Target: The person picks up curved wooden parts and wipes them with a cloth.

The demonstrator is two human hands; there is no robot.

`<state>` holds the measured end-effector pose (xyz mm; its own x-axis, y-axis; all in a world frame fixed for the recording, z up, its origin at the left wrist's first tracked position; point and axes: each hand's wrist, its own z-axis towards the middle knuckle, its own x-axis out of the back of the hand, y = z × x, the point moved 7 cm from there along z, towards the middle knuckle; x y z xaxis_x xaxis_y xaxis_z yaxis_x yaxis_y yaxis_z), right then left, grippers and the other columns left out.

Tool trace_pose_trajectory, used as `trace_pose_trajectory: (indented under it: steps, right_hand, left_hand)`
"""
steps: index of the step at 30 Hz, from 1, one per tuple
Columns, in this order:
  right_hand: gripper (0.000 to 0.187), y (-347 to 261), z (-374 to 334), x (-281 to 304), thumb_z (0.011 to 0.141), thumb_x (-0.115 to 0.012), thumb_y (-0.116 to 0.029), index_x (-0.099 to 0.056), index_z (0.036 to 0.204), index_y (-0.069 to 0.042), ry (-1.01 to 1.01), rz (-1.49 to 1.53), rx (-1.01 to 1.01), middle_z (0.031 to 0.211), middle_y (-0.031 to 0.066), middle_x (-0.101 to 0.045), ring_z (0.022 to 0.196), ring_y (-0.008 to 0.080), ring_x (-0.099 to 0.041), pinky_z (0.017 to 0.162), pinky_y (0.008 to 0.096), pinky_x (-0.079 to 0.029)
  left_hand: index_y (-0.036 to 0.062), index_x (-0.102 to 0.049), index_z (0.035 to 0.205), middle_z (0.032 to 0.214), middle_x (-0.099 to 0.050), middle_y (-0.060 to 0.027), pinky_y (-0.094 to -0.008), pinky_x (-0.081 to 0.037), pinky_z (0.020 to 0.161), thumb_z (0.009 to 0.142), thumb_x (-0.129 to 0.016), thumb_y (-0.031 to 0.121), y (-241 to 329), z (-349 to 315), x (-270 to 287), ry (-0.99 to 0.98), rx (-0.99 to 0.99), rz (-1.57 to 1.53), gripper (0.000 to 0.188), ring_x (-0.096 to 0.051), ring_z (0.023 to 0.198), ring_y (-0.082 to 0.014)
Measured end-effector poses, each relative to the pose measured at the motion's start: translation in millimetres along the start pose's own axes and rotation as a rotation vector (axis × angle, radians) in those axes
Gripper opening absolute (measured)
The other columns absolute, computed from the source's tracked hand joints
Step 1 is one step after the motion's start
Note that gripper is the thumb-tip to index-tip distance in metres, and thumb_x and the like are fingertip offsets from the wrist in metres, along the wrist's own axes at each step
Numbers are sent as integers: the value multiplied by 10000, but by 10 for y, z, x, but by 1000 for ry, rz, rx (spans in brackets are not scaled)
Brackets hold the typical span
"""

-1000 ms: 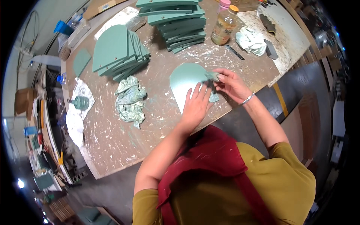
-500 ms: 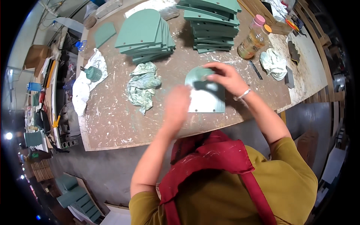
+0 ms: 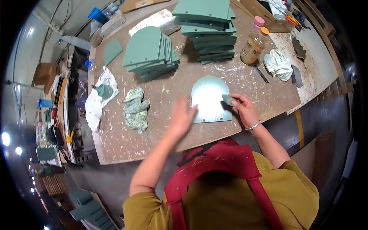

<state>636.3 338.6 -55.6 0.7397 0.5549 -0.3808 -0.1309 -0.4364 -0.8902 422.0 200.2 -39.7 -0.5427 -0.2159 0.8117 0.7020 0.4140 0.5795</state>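
The arched green panel (image 3: 211, 97) shines glossy with fine streaks, while the stacked green panels (image 3: 143, 46) look smooth and matt, the brown worktop (image 3: 119, 143) scuffed and paint-flecked, the stained rag (image 3: 136, 111) crumpled cloth, the orange-capped bottle (image 3: 252, 49) clear glossy plastic, and the bracelet (image 3: 253, 126) shiny silvery metal.

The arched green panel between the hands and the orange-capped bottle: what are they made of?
Arched green panel: perhaps painted wood or board, satin, judging by bright glare and fine streaks. Orange-capped bottle: clear, glossy plastic or perhaps glass; contents show through.
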Motion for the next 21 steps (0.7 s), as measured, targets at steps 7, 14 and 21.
trace_pose_trajectory:
  steps: [7, 14, 21]
  right_hand:
    - [323, -72, -134, -228, 933, -633, -46, -596, 1243, 36, 105, 52, 100, 1084, 71, -657, 1002, 125, -616, 920, 266, -492]
    - [366, -505, -264, -1104, 912, -631, -40, -587, 1264, 50, -41, 322, 175, 1202, 96, -623, 1115, 156, -592, 1004, 303, -454]
    - [426, -1233, 891, -2420, 956, -655, -161, -560, 1330, 19, -297, 202, 405, 1171, 64, -656, 1025, 127, -610, 939, 276, -477]
  left_hand:
    - [-32, -306, 1494, 1476, -430, -207, -401, -345, 1119, 977, -614, 205, 108, 13, -139, 18, 333, -1117, 647, -452, 1337, -309]
    - [-52, -312, 1504, 1502, -417, -211, -378, -296, 1164, 989, -564, 137, 64, -115, 1045, 76, 60, -775, 603, -393, 1401, -282]
    - [-50, -476, 1392, 1212, -640, -132, -311, -513, 882, 997, -565, 120, -605, 1194, 2767, 360, -96, -970, 439, -630, 1033, -171]
